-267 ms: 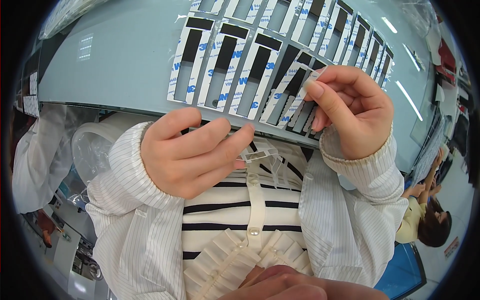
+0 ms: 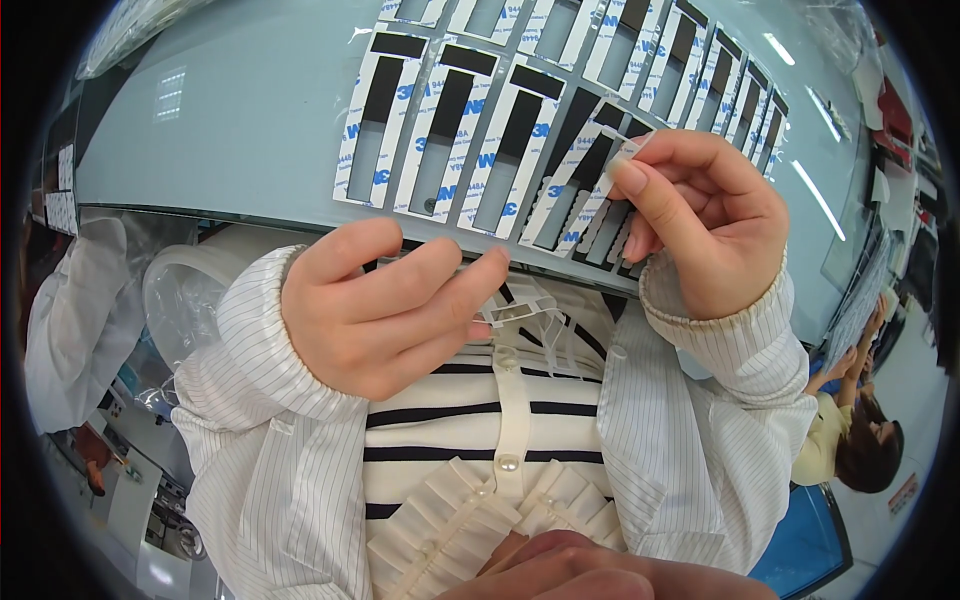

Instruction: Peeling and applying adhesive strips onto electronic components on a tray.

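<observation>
My right hand (image 2: 715, 215) is closed, thumb and forefinger pinching the upper corner of an adhesive-tape frame (image 2: 590, 195). This frame has white backing with blue print and a dark top, and it tilts over a dark strip among the rows. Left of it, tape frames (image 2: 485, 187) of the same kind lie in rows on the table. My left hand (image 2: 390, 305) hovers at the near table edge, its fingers bent and its thumb mostly hidden. Thin translucent plastic strips (image 2: 525, 310) hang at its fingertips, in front of my striped top; its grip on them is partly hidden.
The grey-blue table (image 2: 230, 130) has a near edge just beyond my left hand. Clear plastic film (image 2: 130, 35) lies at the far left. Below the edge stands a white bin (image 2: 185, 285) with clear plastic in it. Another person (image 2: 850, 435) is at the right.
Both hands and the pinched tape frame stay almost still. At the far right, the other person's arms have shifted slightly.
</observation>
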Motion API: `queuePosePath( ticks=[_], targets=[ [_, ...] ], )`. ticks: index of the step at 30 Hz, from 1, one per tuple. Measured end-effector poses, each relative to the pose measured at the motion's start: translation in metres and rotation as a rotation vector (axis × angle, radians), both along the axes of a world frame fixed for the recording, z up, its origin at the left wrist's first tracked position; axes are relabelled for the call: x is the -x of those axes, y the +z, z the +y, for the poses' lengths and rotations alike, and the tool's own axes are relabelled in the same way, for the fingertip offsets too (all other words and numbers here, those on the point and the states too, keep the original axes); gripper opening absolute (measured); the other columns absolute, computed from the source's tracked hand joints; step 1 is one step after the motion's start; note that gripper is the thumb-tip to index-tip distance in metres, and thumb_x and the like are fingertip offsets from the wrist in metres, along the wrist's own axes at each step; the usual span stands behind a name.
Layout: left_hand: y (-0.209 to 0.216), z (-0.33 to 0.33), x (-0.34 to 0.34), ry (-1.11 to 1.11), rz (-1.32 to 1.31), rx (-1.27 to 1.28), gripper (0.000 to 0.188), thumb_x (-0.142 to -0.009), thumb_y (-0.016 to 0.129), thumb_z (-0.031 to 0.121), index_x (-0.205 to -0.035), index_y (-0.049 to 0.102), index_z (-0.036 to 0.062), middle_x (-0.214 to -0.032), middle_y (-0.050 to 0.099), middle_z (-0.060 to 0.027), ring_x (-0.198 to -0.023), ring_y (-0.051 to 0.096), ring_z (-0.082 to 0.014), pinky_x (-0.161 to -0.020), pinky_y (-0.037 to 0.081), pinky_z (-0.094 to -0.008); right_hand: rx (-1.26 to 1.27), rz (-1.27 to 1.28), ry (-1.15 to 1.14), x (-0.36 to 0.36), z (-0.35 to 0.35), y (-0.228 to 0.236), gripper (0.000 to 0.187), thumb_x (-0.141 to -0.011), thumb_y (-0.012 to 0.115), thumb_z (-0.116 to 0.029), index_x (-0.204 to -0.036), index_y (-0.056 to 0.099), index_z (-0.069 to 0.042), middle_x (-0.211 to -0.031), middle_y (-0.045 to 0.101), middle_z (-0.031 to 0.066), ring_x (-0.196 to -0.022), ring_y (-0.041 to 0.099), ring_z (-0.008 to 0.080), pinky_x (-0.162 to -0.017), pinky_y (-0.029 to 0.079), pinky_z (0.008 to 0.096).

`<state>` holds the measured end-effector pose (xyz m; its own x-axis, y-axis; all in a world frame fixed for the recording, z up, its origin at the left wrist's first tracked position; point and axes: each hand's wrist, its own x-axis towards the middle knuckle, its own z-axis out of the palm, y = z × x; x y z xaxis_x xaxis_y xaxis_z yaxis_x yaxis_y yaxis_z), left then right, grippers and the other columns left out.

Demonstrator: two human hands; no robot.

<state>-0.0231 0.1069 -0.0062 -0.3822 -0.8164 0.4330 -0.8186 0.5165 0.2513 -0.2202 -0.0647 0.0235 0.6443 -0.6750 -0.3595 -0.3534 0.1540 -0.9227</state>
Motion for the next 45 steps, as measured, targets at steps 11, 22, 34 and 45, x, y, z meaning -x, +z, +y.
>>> queuePosePath(
  ticks=[11, 22, 34, 45],
  targets=[
    [-0.007, 0.003, -0.004, -0.007, 0.028, 0.01, 0.017, -0.076, 0.072, 0.019, -0.068, 0.063, 0.0071, -0.101, 0.072, -0.0074, -0.089, 0.061, -0.0197, -0.074, 0.042, -0.0326, -0.069, 0.001, -0.027, -0.003, 0.002, -0.003, 0.014, -0.092, 0.068, 0.001, -0.105, 0.065, 0.004, -0.085, 0.071, 0.0118, -0.054, 0.058, 0.0062, -0.049, 0.045, 0.0181],
    [-0.001, 0.002, -0.009, -0.012, 0.007, 0.023, 0.017, -0.075, 0.072, 0.019, -0.067, 0.063, 0.007, -0.101, 0.072, -0.0078, -0.088, 0.06, -0.0189, -0.073, 0.042, -0.0317, 0.007, 0.015, 0.017, -0.007, 0.004, 0.0, 0.014, -0.092, 0.068, 0.0, -0.105, 0.065, 0.004, -0.087, 0.071, 0.0112, -0.054, 0.057, 0.0053, -0.049, 0.045, 0.0175],
    [0.002, 0.004, -0.009, 0.003, -0.006, 0.03, 0.017, -0.075, 0.072, 0.02, -0.068, 0.063, 0.0073, -0.101, 0.073, -0.0081, -0.088, 0.059, -0.0184, -0.069, 0.04, -0.0308, 0.02, 0.019, 0.027, -0.008, 0.006, 0.003, 0.014, -0.092, 0.068, 0.001, -0.106, 0.065, 0.004, -0.088, 0.071, 0.0111, -0.054, 0.057, 0.0054, -0.049, 0.045, 0.0174],
    [0.008, 0.01, -0.02, -0.001, -0.024, 0.023, 0.02, -0.079, 0.072, 0.021, -0.068, 0.063, 0.0072, -0.102, 0.073, -0.0086, -0.09, 0.059, -0.0184, -0.067, 0.04, -0.0299, 0.062, 0.031, 0.038, -0.021, 0.012, 0.007, 0.014, -0.093, 0.067, 0.001, -0.107, 0.065, 0.004, -0.088, 0.072, 0.0114, -0.055, 0.058, 0.0053, -0.049, 0.045, 0.0171]
  ],
)
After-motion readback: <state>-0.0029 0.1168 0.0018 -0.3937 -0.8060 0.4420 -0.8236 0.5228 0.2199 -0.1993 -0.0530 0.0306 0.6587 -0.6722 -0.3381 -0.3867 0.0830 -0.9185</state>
